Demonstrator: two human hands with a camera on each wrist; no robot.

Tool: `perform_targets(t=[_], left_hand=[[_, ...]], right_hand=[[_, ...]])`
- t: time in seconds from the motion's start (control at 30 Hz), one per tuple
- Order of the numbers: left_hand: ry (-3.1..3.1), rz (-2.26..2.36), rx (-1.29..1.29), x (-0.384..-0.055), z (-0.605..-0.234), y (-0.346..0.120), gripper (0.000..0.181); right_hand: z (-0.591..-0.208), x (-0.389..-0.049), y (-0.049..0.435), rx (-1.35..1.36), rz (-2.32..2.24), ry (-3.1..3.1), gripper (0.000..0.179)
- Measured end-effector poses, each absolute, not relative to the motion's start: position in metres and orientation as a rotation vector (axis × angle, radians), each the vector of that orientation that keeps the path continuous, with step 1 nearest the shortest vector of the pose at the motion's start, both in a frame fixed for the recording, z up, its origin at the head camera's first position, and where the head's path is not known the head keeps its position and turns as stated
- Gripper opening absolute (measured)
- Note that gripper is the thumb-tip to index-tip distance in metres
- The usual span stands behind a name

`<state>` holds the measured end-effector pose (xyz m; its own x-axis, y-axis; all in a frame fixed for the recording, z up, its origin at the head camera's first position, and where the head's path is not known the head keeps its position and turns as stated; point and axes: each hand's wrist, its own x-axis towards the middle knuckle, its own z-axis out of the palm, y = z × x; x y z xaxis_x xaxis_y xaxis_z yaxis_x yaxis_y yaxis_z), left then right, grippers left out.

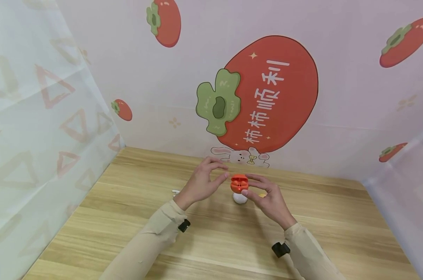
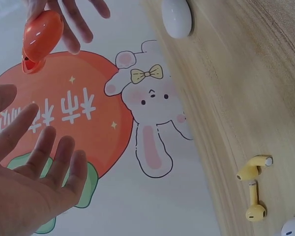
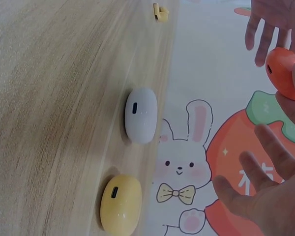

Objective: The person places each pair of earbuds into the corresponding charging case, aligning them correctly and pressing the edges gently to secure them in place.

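My right hand [image 1: 270, 197] pinches an orange earbud charging case [image 1: 239, 184] between thumb and fingers, above the table. Its lid stands open, and the orange inside faces me in the head view. To its left is my left hand [image 1: 201, 182], fingers spread and nothing in them. In the left wrist view the left palm [image 2: 29, 196] is turned up, a gap away from the case [image 2: 42, 34]. A white charging case [image 3: 141, 115] and a yellow charging case [image 3: 121, 205] lie closed on the table, the white one under the orange case in the head view.
Two yellow earbuds [image 2: 255, 212] and a white earbud [image 2: 293, 227] lie on the wooden table [image 1: 211, 241] on the left side, partly hidden by my left arm in the head view. A printed backdrop [image 1: 337, 116] rises along the table's back edge, with side sheets left and right.
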<state>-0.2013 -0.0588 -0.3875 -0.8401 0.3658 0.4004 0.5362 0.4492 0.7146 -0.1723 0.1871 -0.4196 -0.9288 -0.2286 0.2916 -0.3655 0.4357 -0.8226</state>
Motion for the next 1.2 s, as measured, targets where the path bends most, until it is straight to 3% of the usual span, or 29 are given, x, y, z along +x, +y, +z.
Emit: perform_targets(t=[0.37,1.2], left_hand=[[-2.607,-1.340,-0.779,-0.204,-0.392,-0.058,0.036],[-2.736,-1.592,-0.696,-0.212,-0.396,-0.052,0.042]], right_hand=[[-0.420,-0.173,0.188,0.533,1.517,-2.541,0.030],[-0.423,-0.173,0.185,0.587,1.510,-2.513,0.028]])
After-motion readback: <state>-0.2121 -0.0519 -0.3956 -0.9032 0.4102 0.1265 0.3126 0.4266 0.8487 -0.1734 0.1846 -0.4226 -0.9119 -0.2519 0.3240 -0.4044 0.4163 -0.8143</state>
